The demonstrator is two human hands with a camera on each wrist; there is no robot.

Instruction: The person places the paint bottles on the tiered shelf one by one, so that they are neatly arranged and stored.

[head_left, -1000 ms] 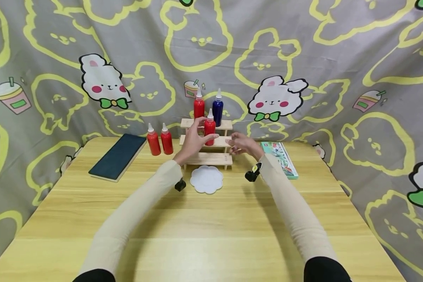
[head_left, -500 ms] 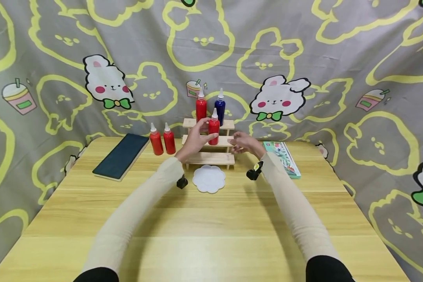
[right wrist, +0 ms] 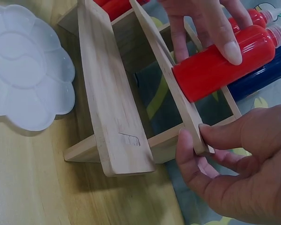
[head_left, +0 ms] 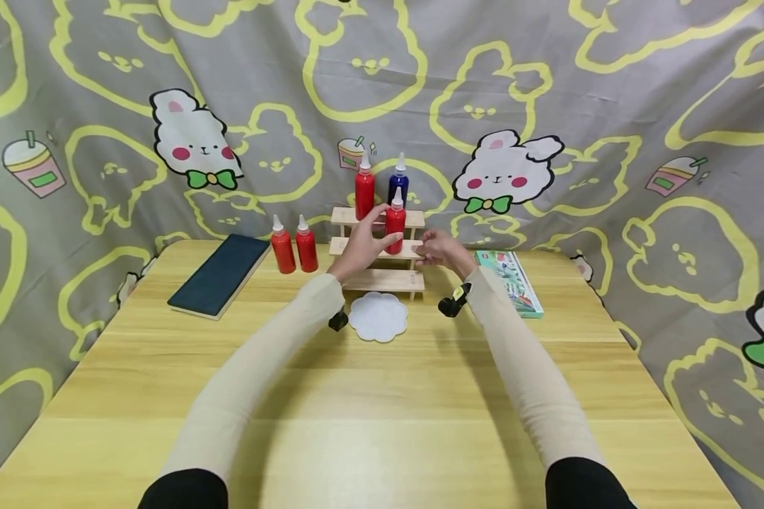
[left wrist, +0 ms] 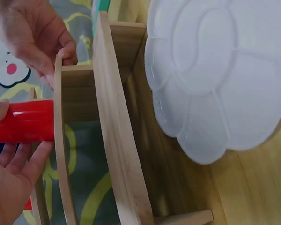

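My left hand [head_left: 364, 244] grips a red squeeze bottle [head_left: 395, 225] with a white pointed cap, thumb on one side and fingers on the other. The bottle stands upright on the middle step of a wooden three-tier rack [head_left: 385, 281], toward its right end; in the right wrist view its base [right wrist: 187, 84] meets the board. My right hand [right wrist: 243, 164] pinches the right end of that middle board between thumb and fingers. On the top step stand another red bottle [head_left: 364, 194] and a dark blue bottle [head_left: 397, 186], the blue one partly hidden behind the held bottle.
Two more red bottles [head_left: 295, 249] stand on the table left of the rack. In front of it lies a white flower-shaped palette [head_left: 378, 317]. A dark-covered book [head_left: 219, 274] is at the left, a green illustrated box [head_left: 511, 283] at the right. A patterned curtain [head_left: 267, 56] hangs behind.
My left hand has shifted the red bottle rightward along the middle step, toward the blue bottle's side. My right hand stays at the board's right end, its fingers drawn closer together.
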